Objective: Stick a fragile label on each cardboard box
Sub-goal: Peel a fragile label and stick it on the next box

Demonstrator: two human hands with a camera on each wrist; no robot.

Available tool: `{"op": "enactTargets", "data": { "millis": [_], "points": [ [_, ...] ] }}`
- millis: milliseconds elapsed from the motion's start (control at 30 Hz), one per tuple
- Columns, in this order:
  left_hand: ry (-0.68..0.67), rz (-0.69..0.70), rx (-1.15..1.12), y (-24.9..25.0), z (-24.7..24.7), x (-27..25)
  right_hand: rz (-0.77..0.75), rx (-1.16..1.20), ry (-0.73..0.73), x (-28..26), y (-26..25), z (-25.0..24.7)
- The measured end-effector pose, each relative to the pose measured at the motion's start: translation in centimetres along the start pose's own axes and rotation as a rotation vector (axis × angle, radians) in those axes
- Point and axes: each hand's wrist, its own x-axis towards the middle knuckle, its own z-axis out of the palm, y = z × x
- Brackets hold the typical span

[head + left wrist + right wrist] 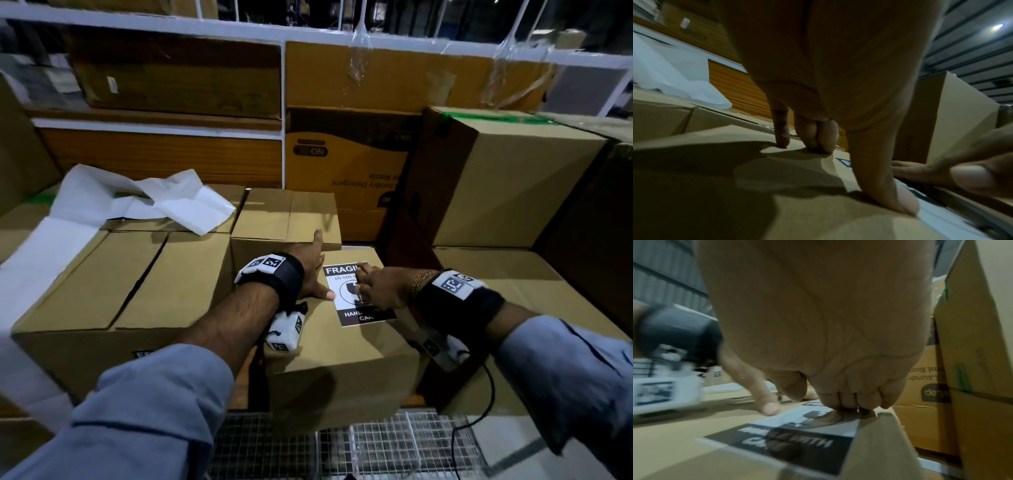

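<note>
The label lies flat on the box, directly under the right hand, whose curled fingertips apparently press it; the left hand lies spread beside it.

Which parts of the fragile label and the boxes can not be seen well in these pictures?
- Fragile label, head view: the right hand covers the middle symbol and the ends of the words.
- Same label, right wrist view: the lower text is blurred and shadowed.
- Label in the left wrist view: the left hand hides almost all.
- Labelled cardboard box: its contents are hidden, since it is closed.
</note>
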Motion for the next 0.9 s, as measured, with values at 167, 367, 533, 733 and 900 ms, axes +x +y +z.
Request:
{"op": "enactTargets", "data": {
  "millis": [167, 367, 533, 733, 900],
  "points": [
    [-0.002, 0.001, 0.038, 0.5, -0.2, 0.0, 0.044, 0.172, 0.049, 1.5, 0.9, 0.4],
    [-0.003, -0.024, 0.051, 0.6, -0.1, -0.1, 0.122, 0.223, 0.163, 1.0, 0.3, 2.2],
    [-0.011, -0.024, 0.067, 0.8, -0.1, -0.2, 0.125, 0.183, 0.194, -0.5, -0.1, 2.2],
    [-0.012, 0.033, 0.078, 0.8, -0.4, -0.7, 0.113, 0.154, 0.206, -2.3, -0.4, 2.0],
    [-0.072, 0.123, 0.214, 1.1, -1.0, -1.2, 0.087, 0.179, 0.210, -4.0, -0.3, 2.8]
  ]
}}
